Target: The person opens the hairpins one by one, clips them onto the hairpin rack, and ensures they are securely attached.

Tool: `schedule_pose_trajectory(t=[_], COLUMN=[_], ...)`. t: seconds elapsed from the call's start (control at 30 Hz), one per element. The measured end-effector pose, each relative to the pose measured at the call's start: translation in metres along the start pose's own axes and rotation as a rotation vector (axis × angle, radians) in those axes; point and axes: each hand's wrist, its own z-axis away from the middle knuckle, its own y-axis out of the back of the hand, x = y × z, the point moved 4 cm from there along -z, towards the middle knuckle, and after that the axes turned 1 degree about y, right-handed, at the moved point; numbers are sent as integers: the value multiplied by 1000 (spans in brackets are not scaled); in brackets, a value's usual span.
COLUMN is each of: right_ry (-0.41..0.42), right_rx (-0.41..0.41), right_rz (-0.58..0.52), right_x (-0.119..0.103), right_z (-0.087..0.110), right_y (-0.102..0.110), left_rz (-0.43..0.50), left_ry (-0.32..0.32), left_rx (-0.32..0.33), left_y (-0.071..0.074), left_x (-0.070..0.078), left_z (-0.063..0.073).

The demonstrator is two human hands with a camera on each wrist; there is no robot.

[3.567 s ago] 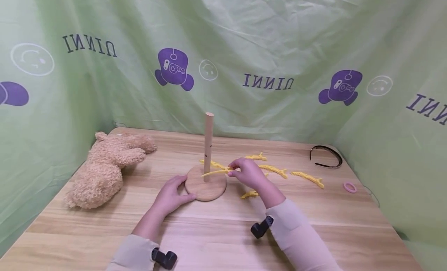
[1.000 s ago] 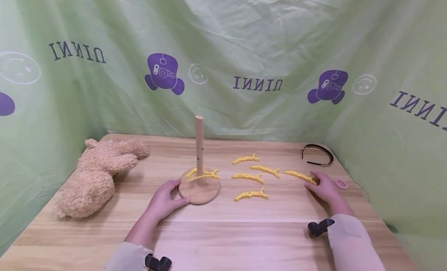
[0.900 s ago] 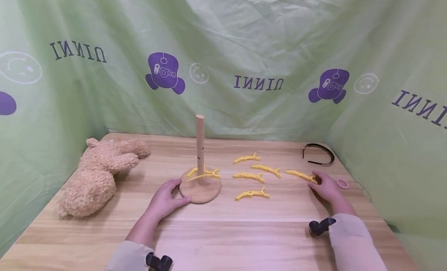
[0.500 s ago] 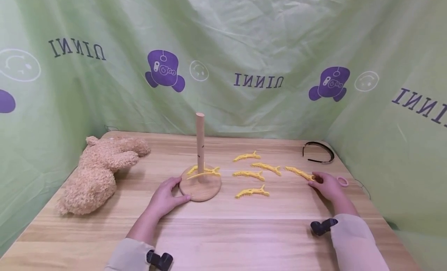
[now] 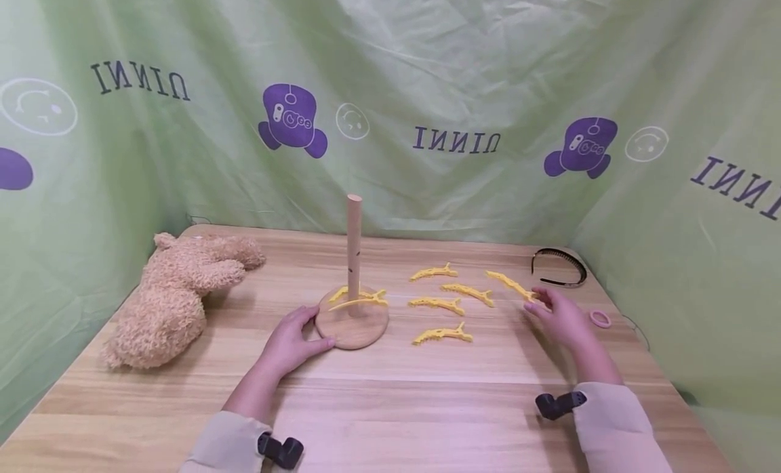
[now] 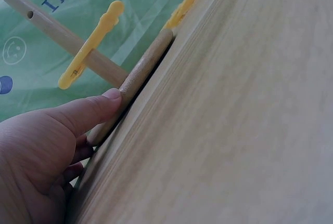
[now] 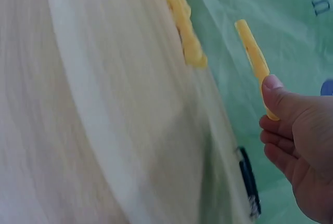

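Note:
A wooden stand with a round base (image 5: 356, 336) and an upright post (image 5: 354, 239) stands left of centre. My left hand (image 5: 294, 344) grips the base's left rim; in the left wrist view its thumb (image 6: 91, 112) presses the edge. Low on the post sits a yellow hair clip (image 6: 93, 42), its two arms passing in front and behind. At the right, my right hand (image 5: 564, 317) pinches another yellow hair clip (image 5: 509, 284) by its handle end. In the right wrist view this held clip (image 7: 253, 52) is raised above the tabletop.
Several yellow hair clips (image 5: 436, 303) lie between the stand and my right hand. A brown plush toy (image 5: 177, 300) lies at the left. A black headband (image 5: 570, 266) and a pink ring (image 5: 601, 318) are at the right. Green cloth (image 5: 390, 120) encloses the table.
Earlier, my right hand was at the post with a clip that now stays there. It then reached right to another clip and has lifted it, shifting slightly left. My left hand keeps its grip.

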Motion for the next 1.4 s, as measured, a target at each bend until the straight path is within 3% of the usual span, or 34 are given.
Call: schedule_pose_trajectory(t=[0.23,0.53,0.83,1.17,1.4], right_ry=[117,241,375,433,401], right_rx=[10,18,10,4,-46], right_rz=[-20,2,-44,-78,-97], right_x=[-43,-97,-154,-197,-208], right_z=[-7,-7,-8,-25,-36], right_y=[-11,-36,-63,-94,-115], left_rz=[-8,3,-2,1,6], left_ry=[-3,8,19,4,11], left_rx=[1,-2,-3,6,1], left_y=[1,1,1,0,-1], left_x=[1,0,-2,-1,-1], left_z=[0,1,2,-1,-1])
